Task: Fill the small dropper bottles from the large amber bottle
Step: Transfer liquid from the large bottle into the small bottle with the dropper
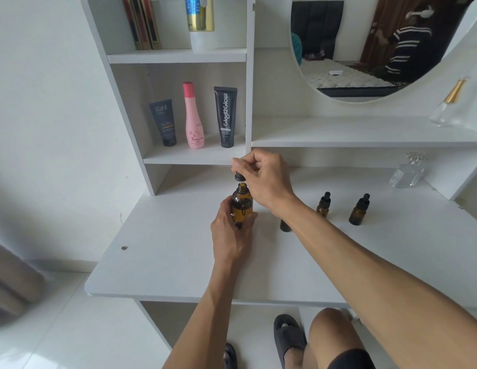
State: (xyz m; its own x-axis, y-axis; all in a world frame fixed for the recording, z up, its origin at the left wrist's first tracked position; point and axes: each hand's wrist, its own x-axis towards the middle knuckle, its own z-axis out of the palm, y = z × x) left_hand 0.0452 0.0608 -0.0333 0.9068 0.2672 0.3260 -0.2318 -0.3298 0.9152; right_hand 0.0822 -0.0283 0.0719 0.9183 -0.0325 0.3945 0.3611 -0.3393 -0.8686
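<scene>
The large amber bottle (pixel 242 205) stands upright on the white desk (pixel 165 262), and my left hand (pixel 232 233) is wrapped around its lower half. My right hand (pixel 264 177) pinches the black dropper cap (pixel 239 177) just above the bottle's open neck; the glass tube reaches down into the bottle. To the right stand two small amber dropper bottles (pixel 323 205) (pixel 359 209) with black caps on. A third small dark bottle (pixel 285 225) is partly hidden behind my right forearm.
A clear glass perfume bottle (pixel 408 173) stands at the back right of the desk. On the shelf behind are a grey tube (pixel 164 122), a pink bottle (pixel 194 115) and a black tube (pixel 226 117). A round mirror (pixel 365 49) hangs above.
</scene>
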